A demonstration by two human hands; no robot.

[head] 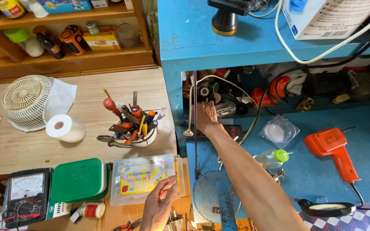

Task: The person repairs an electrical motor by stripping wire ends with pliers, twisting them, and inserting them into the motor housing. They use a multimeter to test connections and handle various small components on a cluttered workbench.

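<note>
Right hand (207,116) reaches open-fingered among cluttered shelf items; left hand (158,204), open, touches the clear rectangular plastic case (144,179) just above it.

This was a small repair workshop, most likely for electronics. On the wooden table (120,92) stood a cup of screwdrivers and pliers (130,126), with an analog multimeter (26,194) at its near left corner. Beside it, a blue workbench (322,171) carried an orange soldering gun (332,149) and a magnifier (325,208), while its open shelf (253,96) was crammed with spare parts and trailing cables.
</note>
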